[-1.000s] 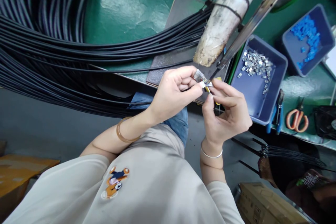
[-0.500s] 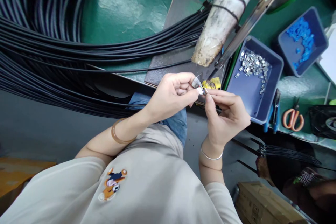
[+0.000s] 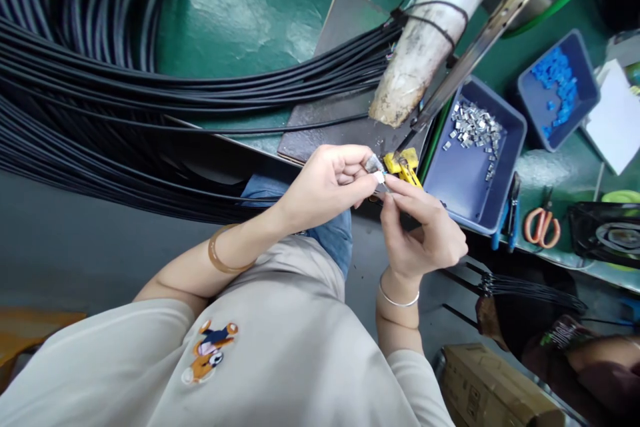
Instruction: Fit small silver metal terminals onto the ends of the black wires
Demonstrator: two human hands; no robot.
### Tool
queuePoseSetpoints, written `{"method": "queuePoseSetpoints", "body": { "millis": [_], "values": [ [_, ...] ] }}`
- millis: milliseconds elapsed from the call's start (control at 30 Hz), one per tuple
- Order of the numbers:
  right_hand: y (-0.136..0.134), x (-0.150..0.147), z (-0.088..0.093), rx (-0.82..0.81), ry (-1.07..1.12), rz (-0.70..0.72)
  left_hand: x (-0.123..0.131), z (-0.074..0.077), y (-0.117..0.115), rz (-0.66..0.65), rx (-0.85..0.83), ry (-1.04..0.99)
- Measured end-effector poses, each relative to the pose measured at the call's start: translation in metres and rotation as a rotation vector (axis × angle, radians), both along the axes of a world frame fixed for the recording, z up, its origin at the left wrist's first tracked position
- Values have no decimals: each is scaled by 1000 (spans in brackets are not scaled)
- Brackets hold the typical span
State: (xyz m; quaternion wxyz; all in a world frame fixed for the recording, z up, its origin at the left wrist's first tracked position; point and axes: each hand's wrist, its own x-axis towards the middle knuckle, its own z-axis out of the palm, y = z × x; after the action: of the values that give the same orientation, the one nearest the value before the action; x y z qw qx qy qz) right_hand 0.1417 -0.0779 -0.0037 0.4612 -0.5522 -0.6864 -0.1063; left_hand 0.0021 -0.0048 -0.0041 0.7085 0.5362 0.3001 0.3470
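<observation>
My left hand is closed in a pinch, with grey-white covers on the thumb and index fingertips. Between those tips is the end of a black cable, mostly hidden by the fingers. Fine wires stick out of it toward my right hand. The thumb and index finger of that hand pinch these wires, whose separate strands are too small to make out. Just beyond the fingertips lies a yellow hand tool, perhaps a wire stripper, at the edge of a dark board.
Thick bundles of black cable cross the green table from the left. A wrapped pipe and metal bar overhang the board. Right are bins of metal connectors and blue parts, pliers and orange-handled cutters. Another person's arm shows lower right.
My right hand has moved slightly left and its fingertips have come closer to my left. More of the yellow tool shows. The view has shifted a little, so the bins appear further left.
</observation>
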Motion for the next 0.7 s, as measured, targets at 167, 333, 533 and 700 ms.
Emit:
{"method": "queuePoseSetpoints", "body": {
  "millis": [167,333,533,700],
  "values": [
    [-1,-1,-5,-18,139,-82,0,-1,-3,73,113,30],
    [3,-6,-12,8,195,-92,3,-3,-5,83,166,39],
    [8,-4,-12,-18,223,-64,4,-4,-1,49,93,47],
    [8,0,-11,-88,221,-37,5,-5,3,60,76,35]
  ]
}}
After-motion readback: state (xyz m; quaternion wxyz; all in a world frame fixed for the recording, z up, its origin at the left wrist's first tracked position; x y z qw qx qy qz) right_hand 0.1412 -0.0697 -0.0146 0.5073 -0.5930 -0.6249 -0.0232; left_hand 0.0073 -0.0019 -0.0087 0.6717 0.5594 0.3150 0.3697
